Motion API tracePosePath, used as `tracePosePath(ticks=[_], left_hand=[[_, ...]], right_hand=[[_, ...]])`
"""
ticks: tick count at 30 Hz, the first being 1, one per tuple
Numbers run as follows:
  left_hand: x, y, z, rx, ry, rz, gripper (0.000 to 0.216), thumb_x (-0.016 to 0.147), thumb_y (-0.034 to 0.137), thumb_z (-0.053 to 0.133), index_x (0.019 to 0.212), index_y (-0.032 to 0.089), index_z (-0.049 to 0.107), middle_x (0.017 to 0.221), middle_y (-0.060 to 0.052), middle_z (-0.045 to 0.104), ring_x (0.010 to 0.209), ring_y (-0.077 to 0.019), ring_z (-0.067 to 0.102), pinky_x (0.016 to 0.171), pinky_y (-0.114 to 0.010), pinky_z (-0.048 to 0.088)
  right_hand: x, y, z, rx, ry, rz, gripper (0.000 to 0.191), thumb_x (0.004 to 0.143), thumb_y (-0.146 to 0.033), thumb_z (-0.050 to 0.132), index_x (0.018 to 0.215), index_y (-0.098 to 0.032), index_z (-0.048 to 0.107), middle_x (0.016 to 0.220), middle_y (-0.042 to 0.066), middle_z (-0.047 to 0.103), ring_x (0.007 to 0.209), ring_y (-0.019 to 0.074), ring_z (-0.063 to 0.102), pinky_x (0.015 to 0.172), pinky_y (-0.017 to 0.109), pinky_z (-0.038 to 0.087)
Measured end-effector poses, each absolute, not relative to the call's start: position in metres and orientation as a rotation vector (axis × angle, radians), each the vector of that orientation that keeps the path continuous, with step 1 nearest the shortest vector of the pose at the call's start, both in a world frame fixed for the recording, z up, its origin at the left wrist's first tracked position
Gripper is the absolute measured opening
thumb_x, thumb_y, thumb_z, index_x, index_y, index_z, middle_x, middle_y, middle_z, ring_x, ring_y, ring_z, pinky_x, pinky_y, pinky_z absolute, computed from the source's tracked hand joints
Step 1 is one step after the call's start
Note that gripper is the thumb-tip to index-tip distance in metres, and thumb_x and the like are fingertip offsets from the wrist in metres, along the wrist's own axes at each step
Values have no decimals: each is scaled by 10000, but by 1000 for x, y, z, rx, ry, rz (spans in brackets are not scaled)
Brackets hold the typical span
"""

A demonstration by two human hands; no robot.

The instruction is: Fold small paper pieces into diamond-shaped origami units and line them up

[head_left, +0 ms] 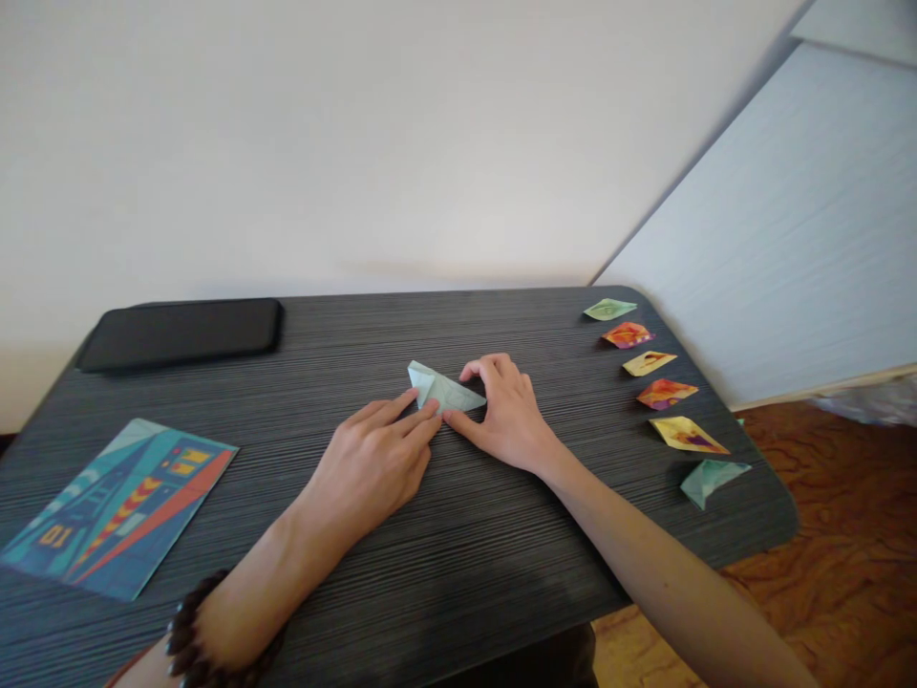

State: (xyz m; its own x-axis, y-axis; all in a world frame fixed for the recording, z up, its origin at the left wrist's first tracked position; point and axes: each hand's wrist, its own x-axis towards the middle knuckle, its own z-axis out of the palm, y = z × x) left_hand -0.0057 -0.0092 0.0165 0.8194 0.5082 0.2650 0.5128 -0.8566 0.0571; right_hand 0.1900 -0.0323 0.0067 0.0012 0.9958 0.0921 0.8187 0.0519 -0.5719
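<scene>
The 1 view came from a camera worn on the head, which looked forward and down across a dark table [444, 564] toward a pale wall [358, 143]. It sat close above both forearms, with the table's far edge and right corner in frame.

I see a dark striped bench [444, 564] carrying a black phone [182, 332] upper left, a printed sheet [118, 506] lower left, folded paper [444, 390] mid-frame, and six folded pieces [663, 393] along the right.
</scene>
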Motion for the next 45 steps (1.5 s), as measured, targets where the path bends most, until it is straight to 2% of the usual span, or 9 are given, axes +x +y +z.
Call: tracePosePath(ticks=[6, 13, 17, 20, 24, 30, 35, 38, 45], left_hand=[[-5, -10, 18, -2987, -874, -382, 288, 864, 161, 457, 1053, 160, 674, 1174, -24, 653, 1130, -285, 573, 853, -456, 533], [-8, -12, 18, -2964, -857, -426, 274, 858, 156, 480, 1057, 174, 668, 1168, -32, 658, 1098, -290, 588, 800, -445, 530], [-3, -14, 18, -2934, -861, -523, 243, 860, 167, 496, 1033, 195, 663, 1084, -33, 691, 979, -278, 620, 741, -434, 516], [0, -12, 15, -3023, -933, -622, 193, 869, 186, 503, 988, 213, 653, 996, -32, 680, 926, -231, 597, 770, -387, 502], [-4, 2, 6, -3051, -1263, -833, 175, 900, 263, 490, 999, 184, 611, 1065, -74, 611, 991, -201, 557, 870, -359, 468], [-12, 14, 1, -3027, -1133, -527, 369, 928, 310, 445, 1287, 233, 486, 1246, -88, 555, 1199, -276, 429, 943, -450, 380], [-8, 8, 5, -2984, -1168, -480, 299, 917, 313, 454, 1171, 214, 575, 1082, -96, 575, 1025, -261, 476, 853, -430, 421], [-9, 7, 4, -2991, -1242, -527, 271, 903, 321, 474, 1110, 193, 592, 1028, -92, 562, 993, -254, 470, 854, -429, 424], [-10, 10, 1, -3062, -1364, -721, 202, 882, 292, 513, 1041, 194, 589, 1095, -80, 540, 1046, -239, 468, 912, -428, 411]], right_hand=[[198, -30, 6, -1743, -1838, 617, 314, 749, -217, 576, 1041, -246, 464, 1062, 57, 490, 972, 209, 488, 838, 398, 391], [219, -26, 3, -1570, -1830, 745, 421, 752, -66, 485, 1126, -248, 425, 1023, 41, 446, 809, 132, 493, 791, 324, 449], [211, -30, 1, -1611, -1827, 646, 266, 856, -232, 506, 1120, -217, 482, 1015, 62, 489, 833, 157, 515, 784, 345, 450], [199, -34, -1, -1694, -1947, 433, 378, 821, -424, 599, 1148, -244, 540, 1071, 77, 520, 1000, 235, 498, 859, 415, 409], [194, -34, -3, -1655, -2040, 370, 303, 867, -423, 551, 1123, -273, 611, 1070, 54, 554, 981, 207, 519, 857, 381, 408], [199, -28, -2, -1550, -2075, 416, 316, 898, -431, 492, 1097, -241, 648, 1021, 53, 575, 954, 180, 540, 863, 351, 427], [204, -31, 5, -1493, -2090, 487, 424, 807, -500, 600, 1144, -243, 624, 1060, 66, 556, 1004, 207, 515, 919, 389, 427], [204, -32, 5, -1488, -2099, 489, 389, 796, -461, 631, 1128, -257, 628, 1064, 58, 561, 1001, 207, 508, 913, 395, 422], [202, -31, 1, -1461, -2102, 481, 305, 819, -403, 628, 1076, -240, 633, 1097, 48, 576, 1012, 197, 503, 895, 377, 400]])
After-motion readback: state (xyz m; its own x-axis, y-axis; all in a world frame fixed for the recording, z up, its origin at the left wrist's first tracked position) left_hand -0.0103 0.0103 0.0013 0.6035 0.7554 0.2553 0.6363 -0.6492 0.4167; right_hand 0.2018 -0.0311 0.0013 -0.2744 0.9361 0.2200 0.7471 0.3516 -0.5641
